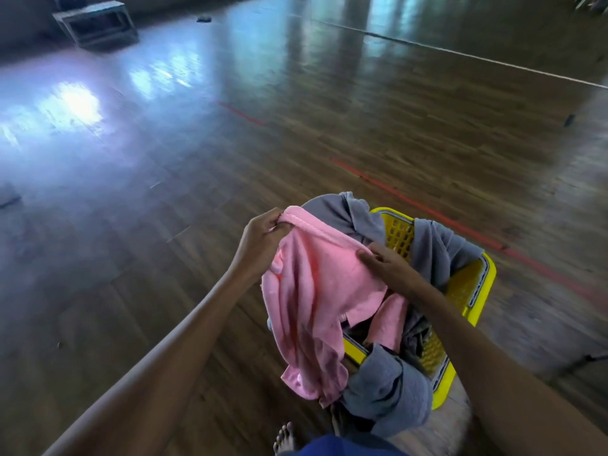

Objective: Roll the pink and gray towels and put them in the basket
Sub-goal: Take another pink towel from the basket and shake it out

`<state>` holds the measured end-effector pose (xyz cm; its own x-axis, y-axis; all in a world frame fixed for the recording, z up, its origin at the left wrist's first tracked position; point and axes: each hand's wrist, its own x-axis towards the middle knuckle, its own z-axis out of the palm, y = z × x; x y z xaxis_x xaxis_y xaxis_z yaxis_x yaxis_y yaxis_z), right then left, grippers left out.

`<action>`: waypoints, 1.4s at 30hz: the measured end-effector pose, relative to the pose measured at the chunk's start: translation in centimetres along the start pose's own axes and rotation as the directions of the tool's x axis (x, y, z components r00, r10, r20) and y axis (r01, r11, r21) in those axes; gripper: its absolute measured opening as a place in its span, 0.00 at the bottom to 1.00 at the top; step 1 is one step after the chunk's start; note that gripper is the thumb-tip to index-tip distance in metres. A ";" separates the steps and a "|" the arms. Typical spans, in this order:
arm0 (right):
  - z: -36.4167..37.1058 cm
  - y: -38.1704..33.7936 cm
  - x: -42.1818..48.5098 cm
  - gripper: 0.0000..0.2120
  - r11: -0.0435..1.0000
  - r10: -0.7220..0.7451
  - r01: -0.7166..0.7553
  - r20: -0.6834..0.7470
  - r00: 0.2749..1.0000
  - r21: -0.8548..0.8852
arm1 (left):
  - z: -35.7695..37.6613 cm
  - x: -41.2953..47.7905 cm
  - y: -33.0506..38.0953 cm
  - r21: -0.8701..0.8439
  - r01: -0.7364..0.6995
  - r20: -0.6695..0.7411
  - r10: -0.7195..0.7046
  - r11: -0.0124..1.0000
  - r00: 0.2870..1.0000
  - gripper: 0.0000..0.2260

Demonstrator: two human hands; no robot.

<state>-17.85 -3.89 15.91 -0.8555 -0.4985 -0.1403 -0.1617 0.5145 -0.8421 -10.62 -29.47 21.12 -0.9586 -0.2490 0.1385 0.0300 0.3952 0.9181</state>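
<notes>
**While the pink towel (316,297) hangs from both your hands, the gray towels (388,393) lie over the basket (473,291)**

Where the glossy wooden floor (164,192) spreads out ahead of you, a red tape line (411,199) runs across it just behind the basket, and a low bench (95,24) stands far off at the upper left. The yellow perforated basket sits on the floor at the lower right of the view. Gray towels are draped unrolled over its far rim, its right side and its near rim, the near one spilling outside.

The pink towel is also unrolled. You hold it up by its top hem over the basket's left side, and its loose body hangs down outside the near left corner. A pink fold also shows inside the basket, but you cannot tell whether it belongs to the same towel.

Both your bare arms reach forward from the bottom of the view, the left one long and nearly straight, the right one bent in over the basket. Your left hand (260,248) pinches the hemmed corner at the upper left, fingers curled against the thumb. Your right hand (388,264) grips the same hem further along, knuckles up, fingers folded over the cloth. Your bare foot (284,439) shows at the bottom edge, near the basket.
</notes>
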 end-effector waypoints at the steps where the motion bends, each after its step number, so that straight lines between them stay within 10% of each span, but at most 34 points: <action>1: 0.1 0.1 -0.2 0.27 0.999 -0.014 0.015 -0.048 0.999 0.029 | 0.0 -0.1 0.1 0.016 0.007 -0.008 -0.007 1.000 1.000 0.08; 4: -0.2 -1.1 -0.3 0.20 0.988 -0.126 0.134 -0.101 0.987 0.077 | 0.4 -0.6 0.1 0.075 0.041 0.020 -0.042 0.996 0.999 0.02; 9: -0.9 -5.3 0.3 0.14 0.957 -0.288 0.286 0.053 0.956 0.036 | 3.0 -1.2 0.9 0.015 0.059 0.245 -0.061 0.998 0.968 0.25; 25: -3.4 -6.4 0.3 0.20 0.973 -0.224 0.231 0.193 0.955 -0.013 | 1.3 -0.6 2.2 0.142 -0.051 0.218 0.019 0.989 0.976 0.11; 37: -1.7 -7.0 -6.6 0.17 0.991 -0.127 0.132 -0.191 0.973 0.013 | -4.7 -3.4 0.1 0.110 -0.013 0.370 -0.029 0.994 0.928 0.12; 42: -1.3 -8.3 -12.7 0.08 0.985 -0.063 0.120 -0.390 0.919 0.123 | -9.4 -4.2 1.2 0.516 -0.200 0.367 -0.004 0.833 0.930 0.17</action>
<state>-6.25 -0.93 25.39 -0.9676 -0.2181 0.1271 -0.2010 0.3610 -0.9107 -3.92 -36.24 25.09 -0.9957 0.0918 -0.0113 0.0708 0.8351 0.5456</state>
